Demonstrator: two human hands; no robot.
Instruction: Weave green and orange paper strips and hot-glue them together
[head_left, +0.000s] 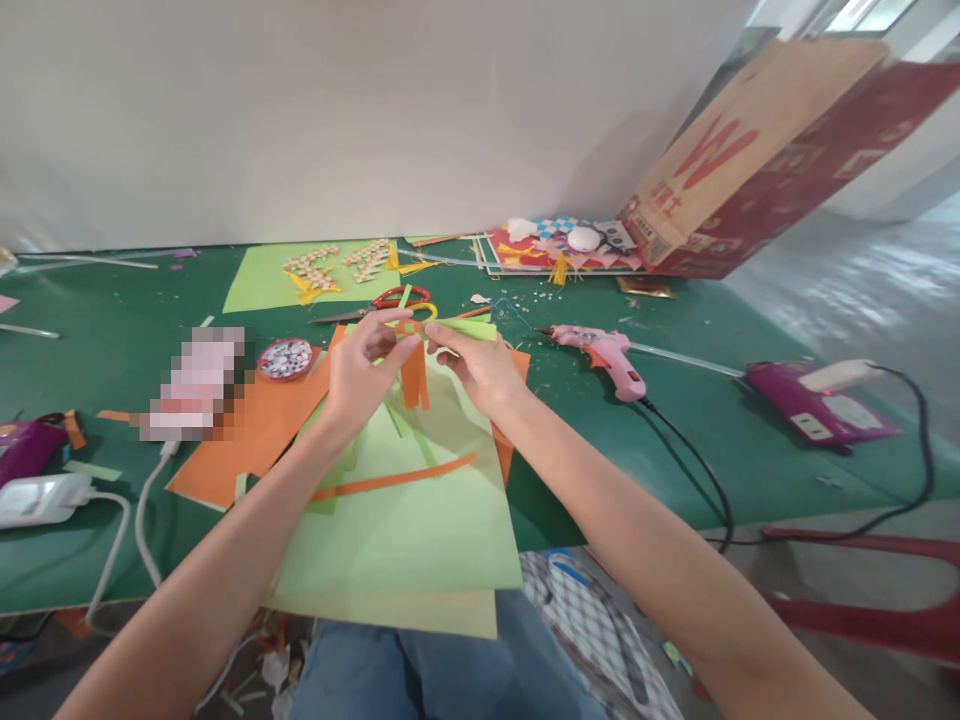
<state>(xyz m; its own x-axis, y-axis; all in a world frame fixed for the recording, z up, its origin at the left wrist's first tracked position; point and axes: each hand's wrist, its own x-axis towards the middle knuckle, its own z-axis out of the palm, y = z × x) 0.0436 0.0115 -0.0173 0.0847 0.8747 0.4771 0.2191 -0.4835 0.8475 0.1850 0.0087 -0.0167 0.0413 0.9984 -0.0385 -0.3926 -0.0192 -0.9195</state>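
Note:
Between my two hands is a small weave of orange and green paper strips point(414, 375), its loose orange ends hanging down. My left hand point(371, 365) pinches its left side with thumb and fingers. At the other side, my right hand point(474, 368) has its thumb and fingertips closed on the weave, with green strips sticking out to the right. Below lie light green paper sheets point(420, 540) with a loose orange strip point(397, 478) across them. Just beyond my hands rest scissors point(401, 298) with red and yellow handles. The fingertips partly hide the weave.
A pink glue gun point(604, 355) lies right, its cord running off the table edge. Purple power strip point(821, 405), round sequin dish point(286, 359), blurred phone-like object point(196, 385) and orange paper point(251, 440) surround the work. A paper bag point(720, 170) stands back right.

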